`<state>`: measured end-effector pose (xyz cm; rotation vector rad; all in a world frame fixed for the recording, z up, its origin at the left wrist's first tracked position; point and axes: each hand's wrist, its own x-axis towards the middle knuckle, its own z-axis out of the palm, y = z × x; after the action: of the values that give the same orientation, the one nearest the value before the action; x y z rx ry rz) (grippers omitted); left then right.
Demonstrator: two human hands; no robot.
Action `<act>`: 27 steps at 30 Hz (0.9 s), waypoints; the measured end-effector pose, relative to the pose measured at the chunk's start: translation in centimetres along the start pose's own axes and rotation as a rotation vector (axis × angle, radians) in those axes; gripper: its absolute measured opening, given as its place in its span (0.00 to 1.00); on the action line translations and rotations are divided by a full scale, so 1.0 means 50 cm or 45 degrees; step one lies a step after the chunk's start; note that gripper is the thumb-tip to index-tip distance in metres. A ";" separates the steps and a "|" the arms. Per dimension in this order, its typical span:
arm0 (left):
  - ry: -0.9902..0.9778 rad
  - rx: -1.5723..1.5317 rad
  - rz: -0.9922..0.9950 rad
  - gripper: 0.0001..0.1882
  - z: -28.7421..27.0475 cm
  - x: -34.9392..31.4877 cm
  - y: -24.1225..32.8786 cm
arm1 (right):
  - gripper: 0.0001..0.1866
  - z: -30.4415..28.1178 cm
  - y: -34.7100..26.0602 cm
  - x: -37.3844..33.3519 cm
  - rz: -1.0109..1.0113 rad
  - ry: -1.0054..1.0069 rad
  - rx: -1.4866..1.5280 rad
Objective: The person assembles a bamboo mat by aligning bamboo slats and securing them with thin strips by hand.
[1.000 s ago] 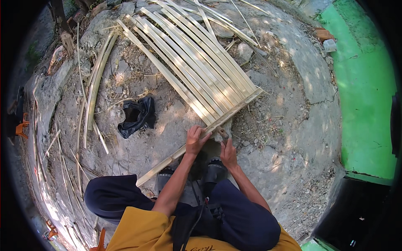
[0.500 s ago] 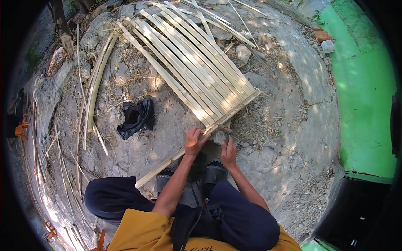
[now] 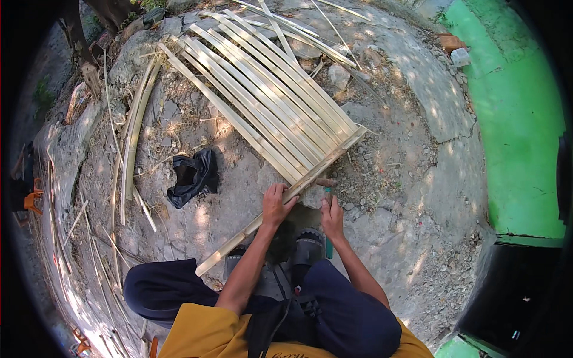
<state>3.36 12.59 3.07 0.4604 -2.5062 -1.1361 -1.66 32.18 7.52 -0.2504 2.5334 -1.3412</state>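
Note:
A row of pale bamboo slats [image 3: 268, 89] lies on the ground, their near ends along a bamboo crosspiece [image 3: 325, 162]. This long strip slants down to the left, past the slats, toward my boots. My left hand [image 3: 276, 204] grips it just left of the last slat, thumb on one side and fingers over the other. Beside it, my right hand [image 3: 332, 218] is closed round the green handle of a hammer [image 3: 328, 194]. The hammer's rusty head is close to the strip's right side; whether they touch I cannot tell. Any nail there is too small to see.
A black plastic bag [image 3: 206, 172] lies left of the slats. Loose bamboo strips [image 3: 134, 143] lie farther left, with more strips [image 3: 298, 33] behind the slats. My boots [image 3: 308, 244] are just below my hands. A green painted surface [image 3: 513, 137] runs along the right.
My right hand has shifted slightly right and down with the hammer, and more of its green handle shows. My left hand keeps its place on the strip. The whole view has shifted a little.

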 end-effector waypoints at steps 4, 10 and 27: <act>-0.141 0.153 -0.161 0.25 -0.001 -0.010 0.021 | 0.16 0.010 0.014 -0.031 0.014 0.047 0.097; -0.206 0.062 -0.262 0.21 0.001 -0.009 0.012 | 0.16 0.031 0.009 -0.056 0.013 0.011 0.124; -0.287 -0.049 -0.354 0.31 0.011 0.036 0.028 | 0.16 0.014 0.007 -0.032 0.054 0.151 0.145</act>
<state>1.32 13.04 4.13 0.7248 -2.6653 -1.4074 0.09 32.27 7.09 -0.0972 2.5301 -1.5199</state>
